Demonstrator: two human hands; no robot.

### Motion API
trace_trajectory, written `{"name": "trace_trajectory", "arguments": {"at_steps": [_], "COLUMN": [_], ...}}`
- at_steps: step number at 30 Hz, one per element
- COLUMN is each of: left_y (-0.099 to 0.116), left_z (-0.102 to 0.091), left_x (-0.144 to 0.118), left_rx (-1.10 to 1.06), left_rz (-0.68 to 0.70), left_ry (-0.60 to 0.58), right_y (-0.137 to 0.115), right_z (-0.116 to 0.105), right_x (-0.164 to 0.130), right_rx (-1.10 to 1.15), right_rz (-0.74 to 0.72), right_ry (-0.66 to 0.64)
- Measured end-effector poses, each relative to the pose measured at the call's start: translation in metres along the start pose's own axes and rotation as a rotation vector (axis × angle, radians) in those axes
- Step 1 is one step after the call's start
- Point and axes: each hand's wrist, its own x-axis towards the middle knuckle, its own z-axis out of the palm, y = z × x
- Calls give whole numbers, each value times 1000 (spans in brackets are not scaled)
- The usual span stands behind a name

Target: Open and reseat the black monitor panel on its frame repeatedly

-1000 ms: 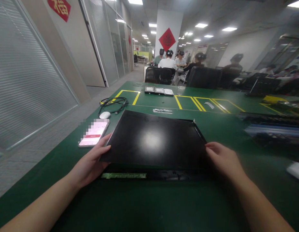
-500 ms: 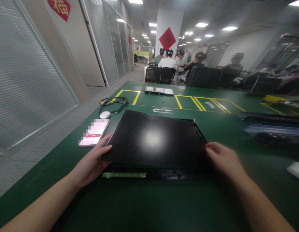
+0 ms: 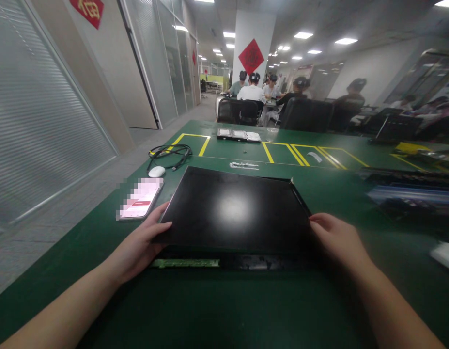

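Note:
A flat black display panel [image 3: 233,208] lies in front of me on the green table mat [image 3: 224,310], its near edge raised a little above a dark frame with a green circuit strip [image 3: 186,263]. My left hand [image 3: 139,247] grips the panel's near left corner, thumb on top. My right hand [image 3: 336,240] holds the near right edge. A glare spot shines on the panel's middle.
A lit phone [image 3: 139,203], a white mouse [image 3: 157,171] and a black cable [image 3: 169,154] lie to the left. Small trays [image 3: 239,135] sit beyond yellow floor-tape lines. Dark equipment [image 3: 409,194] stands at right. Several people sit at far tables.
The panel and both hands have hardly moved; my left thumb has slid slightly further along the panel's corner. The view has tipped down a touch.

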Motion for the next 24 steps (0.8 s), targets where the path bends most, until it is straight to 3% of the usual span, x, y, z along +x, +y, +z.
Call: {"name": "trace_trajectory", "arguments": {"at_steps": [16, 24], "left_y": [-4, -5], "left_z": [-7, -8], "left_x": [1, 3], "left_rx": [-11, -25], "left_rz": [23, 23], "left_ry": [-55, -63], "right_y": [6, 7], "right_z": [1, 1], "right_x": [4, 5], "right_rx": [61, 41], "right_rz": [-78, -30], "right_ry": [85, 54]}}
